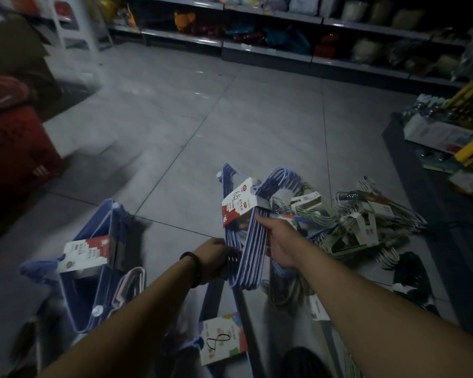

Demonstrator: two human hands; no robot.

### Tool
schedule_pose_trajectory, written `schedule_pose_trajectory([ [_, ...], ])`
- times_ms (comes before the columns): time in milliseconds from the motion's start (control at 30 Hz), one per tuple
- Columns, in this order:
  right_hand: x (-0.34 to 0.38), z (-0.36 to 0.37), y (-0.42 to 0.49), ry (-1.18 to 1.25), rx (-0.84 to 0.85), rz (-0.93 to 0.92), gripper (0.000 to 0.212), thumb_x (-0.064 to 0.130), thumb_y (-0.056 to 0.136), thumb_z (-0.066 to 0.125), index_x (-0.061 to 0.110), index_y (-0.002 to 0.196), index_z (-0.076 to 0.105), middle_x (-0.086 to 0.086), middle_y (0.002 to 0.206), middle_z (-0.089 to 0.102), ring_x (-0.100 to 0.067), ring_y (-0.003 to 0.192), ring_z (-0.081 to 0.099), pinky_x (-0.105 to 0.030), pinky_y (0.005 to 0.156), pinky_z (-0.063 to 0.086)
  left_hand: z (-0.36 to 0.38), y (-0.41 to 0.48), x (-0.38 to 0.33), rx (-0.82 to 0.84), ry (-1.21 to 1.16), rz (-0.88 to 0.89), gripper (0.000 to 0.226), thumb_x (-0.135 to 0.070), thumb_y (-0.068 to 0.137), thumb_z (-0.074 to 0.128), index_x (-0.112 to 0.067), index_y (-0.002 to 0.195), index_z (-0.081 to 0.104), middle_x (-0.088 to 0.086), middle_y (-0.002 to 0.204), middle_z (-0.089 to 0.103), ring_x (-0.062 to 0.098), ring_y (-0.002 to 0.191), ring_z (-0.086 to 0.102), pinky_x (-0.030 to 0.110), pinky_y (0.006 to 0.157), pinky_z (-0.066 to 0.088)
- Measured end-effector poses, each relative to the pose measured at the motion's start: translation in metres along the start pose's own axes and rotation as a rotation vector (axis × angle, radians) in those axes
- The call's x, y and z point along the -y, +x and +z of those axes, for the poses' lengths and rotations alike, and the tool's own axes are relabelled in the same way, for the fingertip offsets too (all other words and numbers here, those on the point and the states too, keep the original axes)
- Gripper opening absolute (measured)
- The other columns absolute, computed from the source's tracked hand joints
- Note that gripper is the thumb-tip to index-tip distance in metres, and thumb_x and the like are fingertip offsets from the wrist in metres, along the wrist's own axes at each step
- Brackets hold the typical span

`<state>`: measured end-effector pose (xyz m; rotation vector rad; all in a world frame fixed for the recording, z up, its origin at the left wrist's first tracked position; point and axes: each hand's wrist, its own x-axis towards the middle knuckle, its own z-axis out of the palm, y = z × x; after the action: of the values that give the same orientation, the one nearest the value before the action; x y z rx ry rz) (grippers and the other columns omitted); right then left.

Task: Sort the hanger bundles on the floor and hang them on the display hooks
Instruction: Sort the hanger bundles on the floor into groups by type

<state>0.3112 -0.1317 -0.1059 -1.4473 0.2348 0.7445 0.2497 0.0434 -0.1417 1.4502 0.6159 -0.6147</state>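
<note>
A bundle of blue hangers [253, 252] with a red-and-white paper label [236, 204] is held up above the floor. My right hand [280, 241] grips its right side, fingers curled round the bars. My left hand [216, 257], a dark band on its wrist, grips the bundle's lower left edge. A second blue bundle [99, 263] with the same kind of label lies on the floor at the left. A third labelled blue bundle [221, 339] lies below my arms. A tangled heap of pale green and white hanger bundles [352, 227] sits on the floor to the right.
Grey tiled floor [202, 118] stretches ahead. Store shelves [284, 50] with packed goods line the far side. Red crates [14, 154] stand at the left. A low dark shelf [432, 186] with boxed goods runs along the right. A dark shoe [303, 361] shows at the bottom.
</note>
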Motion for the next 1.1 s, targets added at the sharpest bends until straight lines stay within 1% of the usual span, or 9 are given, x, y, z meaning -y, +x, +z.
schedule_pose_trajectory([
  [100, 0.015, 0.028, -0.005, 0.056, 0.068, -0.092, 0.028, 0.023, 0.102, 0.063, 0.0, 0.116, 0.072, -0.018, 0.119, 0.074, -0.033, 0.106, 0.07, -0.053, 0.096, 0.057, -0.023, -0.024, -0.007, 0.03, 0.202, 0.041, 0.031, -0.036, 0.101, 0.062, -0.015, 0.124, 0.064, 0.012, 0.118, 0.071, 0.032, 0.109, 0.07, 0.054, 0.1, 0.056],
  [200, 0.03, 0.064, -0.01, -0.049, 0.07, -0.185, 0.014, 0.011, 0.102, 0.062, 0.002, 0.108, 0.07, -0.02, 0.107, 0.077, -0.035, 0.103, 0.074, -0.051, 0.09, 0.06, -0.051, -0.049, -0.024, -0.174, 0.382, 0.091, 0.038, -0.041, 0.102, 0.058, -0.024, 0.137, 0.054, 0.005, 0.118, 0.067, 0.027, 0.106, 0.069, 0.046, 0.09, 0.058],
  [333, 0.022, 0.115, -0.022, -0.511, -0.091, -0.388, 0.009, 0.021, 0.097, 0.071, 0.014, 0.093, 0.075, -0.007, 0.088, 0.079, -0.025, 0.086, 0.077, -0.044, 0.083, 0.063, -0.088, -0.087, -0.043, -0.26, -0.124, 0.384, 0.05, -0.02, 0.099, 0.064, -0.021, 0.145, 0.046, 0.006, 0.126, 0.065, 0.032, 0.113, 0.067, 0.05, 0.099, 0.056],
  [467, -0.006, 0.164, -0.042, -0.714, -0.215, -0.559, 0.017, 0.026, 0.101, 0.063, 0.015, 0.089, 0.066, -0.002, 0.082, 0.068, -0.021, 0.078, 0.066, -0.024, 0.057, 0.045, -0.102, -0.104, -0.037, -0.214, -0.314, 0.377, 0.085, -0.053, 0.075, 0.085, -0.017, 0.143, 0.047, 0.005, 0.132, 0.066, 0.03, 0.107, 0.073, 0.049, 0.095, 0.059],
  [600, -0.035, 0.209, -0.049, -0.961, -0.213, -0.673, 0.022, 0.021, 0.101, 0.06, 0.011, 0.121, 0.061, -0.01, 0.111, 0.067, -0.031, 0.103, 0.066, -0.03, 0.08, 0.056, -0.113, -0.108, -0.026, -0.467, -0.36, 0.409, 0.034, -0.037, 0.084, 0.083, -0.013, 0.107, 0.073, 0.006, 0.103, 0.079, 0.019, 0.086, 0.078, 0.035, 0.077, 0.065],
  [800, -0.033, 0.239, -0.057, -1.287, -0.112, -0.893, 0.03, 0.042, 0.096, 0.061, 0.027, 0.12, 0.053, 0.003, 0.119, 0.056, -0.015, 0.108, 0.053, -0.033, 0.089, 0.056, -0.178, -0.123, -0.008, -0.671, -0.427, 0.377, 0.032, -0.036, 0.082, 0.084, -0.008, 0.095, 0.073, 0.008, 0.088, 0.079, 0.025, 0.078, 0.078, 0.046, 0.078, 0.066],
  [900, -0.033, 0.255, -0.063, -1.259, -0.226, -0.646, 0.053, 0.056, 0.095, 0.06, 0.025, 0.133, 0.04, -0.001, 0.131, 0.048, -0.018, 0.115, 0.05, -0.028, 0.088, 0.049, -0.22, -0.132, 0.013, -0.612, -0.474, 0.416, 0.03, -0.029, 0.088, 0.08, -0.004, 0.103, 0.071, 0.014, 0.092, 0.079, 0.034, 0.085, 0.078, 0.056, 0.081, 0.063],
  [1000, -0.047, 0.284, -0.064, -1.113, 0.131, -0.224, 0.045, 0.052, 0.098, 0.062, 0.024, 0.128, 0.042, -0.002, 0.123, 0.061, -0.012, 0.092, 0.059, -0.022, 0.067, 0.043, -0.26, -0.139, 0.036, -0.495, -0.585, 0.395, 0.037, -0.028, 0.091, 0.078, 0.001, 0.112, 0.068, 0.021, 0.101, 0.078, 0.041, 0.094, 0.076, 0.059, 0.087, 0.061],
  [1100, -0.069, 0.317, -0.05, -1.088, 0.13, -0.224, 0.034, 0.038, 0.1, 0.063, 0.022, 0.121, 0.042, -0.003, 0.118, 0.065, -0.013, 0.085, 0.063, -0.024, 0.066, 0.049, -0.286, -0.143, 0.054, -0.447, -0.613, 0.385, 0.041, -0.03, 0.096, 0.073, 0.0, 0.121, 0.062, 0.021, 0.105, 0.078, 0.039, 0.096, 0.076, 0.052, 0.085, 0.063],
])
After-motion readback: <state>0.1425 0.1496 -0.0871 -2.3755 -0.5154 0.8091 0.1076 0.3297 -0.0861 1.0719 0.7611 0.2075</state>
